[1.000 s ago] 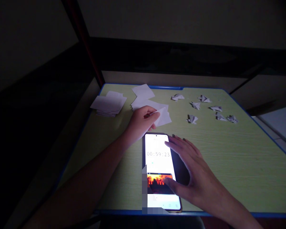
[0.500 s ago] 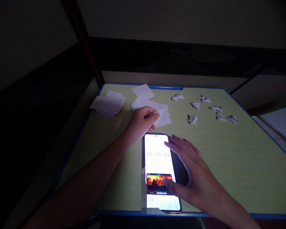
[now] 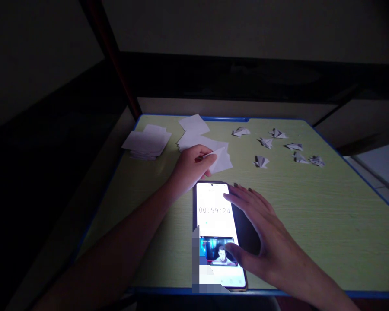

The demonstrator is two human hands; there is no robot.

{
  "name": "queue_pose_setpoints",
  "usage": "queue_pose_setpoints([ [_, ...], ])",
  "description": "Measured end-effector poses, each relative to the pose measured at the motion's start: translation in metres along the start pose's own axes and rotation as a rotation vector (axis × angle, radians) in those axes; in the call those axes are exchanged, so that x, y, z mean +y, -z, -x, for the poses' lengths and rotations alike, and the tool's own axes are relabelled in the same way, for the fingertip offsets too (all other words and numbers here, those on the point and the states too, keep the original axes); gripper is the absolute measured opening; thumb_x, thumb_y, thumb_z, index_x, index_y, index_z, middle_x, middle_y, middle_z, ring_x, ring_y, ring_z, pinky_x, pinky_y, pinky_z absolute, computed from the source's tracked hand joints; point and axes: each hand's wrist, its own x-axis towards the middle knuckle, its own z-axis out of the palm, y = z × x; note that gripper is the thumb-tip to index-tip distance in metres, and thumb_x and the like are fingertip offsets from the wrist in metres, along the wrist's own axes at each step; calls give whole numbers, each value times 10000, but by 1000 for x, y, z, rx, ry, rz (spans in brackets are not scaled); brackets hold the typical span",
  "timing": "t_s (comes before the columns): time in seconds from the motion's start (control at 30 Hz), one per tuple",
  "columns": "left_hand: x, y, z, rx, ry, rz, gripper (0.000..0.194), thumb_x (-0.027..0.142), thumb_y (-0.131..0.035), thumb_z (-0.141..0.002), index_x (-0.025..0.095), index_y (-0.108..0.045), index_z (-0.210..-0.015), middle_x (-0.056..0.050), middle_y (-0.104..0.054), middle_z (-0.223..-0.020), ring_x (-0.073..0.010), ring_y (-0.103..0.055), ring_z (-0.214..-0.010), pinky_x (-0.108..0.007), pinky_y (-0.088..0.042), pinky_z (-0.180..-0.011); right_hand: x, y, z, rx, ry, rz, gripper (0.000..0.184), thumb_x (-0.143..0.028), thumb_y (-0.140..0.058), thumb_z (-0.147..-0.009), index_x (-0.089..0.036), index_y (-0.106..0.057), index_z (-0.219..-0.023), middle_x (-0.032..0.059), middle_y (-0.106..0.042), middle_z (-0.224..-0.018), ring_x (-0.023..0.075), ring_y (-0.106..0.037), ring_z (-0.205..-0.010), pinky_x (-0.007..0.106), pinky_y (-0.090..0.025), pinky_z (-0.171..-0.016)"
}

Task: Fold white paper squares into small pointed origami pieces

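My left hand [image 3: 196, 163] pinches a folded piece of white paper [image 3: 218, 156] between thumb and fingers, just beyond the top of the phone. Below it a smartphone [image 3: 214, 224] lies face up near the front edge, its lit screen reading 00:59:24 above a small video window. Over the phone's right side hovers my right hand [image 3: 262, 229], fingers spread, thumb above the video window; whether it touches the screen I cannot tell. Loose white paper sheets [image 3: 194, 125] lie behind my left hand, partly hidden by it.
A pile of white paper [image 3: 149, 140] sits at the far left of the light green table [image 3: 317, 216], which has a blue edge. Several small folded paper figures [image 3: 261, 162] are scattered at the back right. A wall [image 3: 233, 106] stands behind; the surroundings are dark.
The picture in the phone's video window has changed from an orange scene to a bluish one with a figure. Both hands stay practically where they were.
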Motion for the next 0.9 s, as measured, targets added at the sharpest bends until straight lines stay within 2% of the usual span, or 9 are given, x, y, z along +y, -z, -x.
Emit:
queue_pose_setpoints([
  [0.53,-2,1,0,-4,-12,-9,42,152,-582,-823,128,-558,-799,46,-551,-536,-44,-489,-397,-146,-380,-381,-2,1,-1,-7,3,28,699,-417,-641,-791,-230,-346,-1396,128,-403,-1482,318,-328,-1390,613,-305,-1090],
  [0.73,-2,1,-1,-4,-2,-14,43,154,-576,-830,125,-558,-803,43,-550,-531,-39,-484,-396,-140,-373,-382,1,2,0,-6,16,-15,688,-409,-609,-826,-259,-302,-1423,90,-359,-1515,284,-289,-1411,599,-283,-1114],
  [0.9,0,0,0,-10,0,-23,44,158,-576,-829,123,-561,-807,47,-550,-532,-41,-488,-401,-138,-382,-385,1,3,2,-41,5,-7,695,-438,-593,-840,-267,-275,-1435,95,-339,-1527,297,-274,-1419,618,-304,-1094],
])
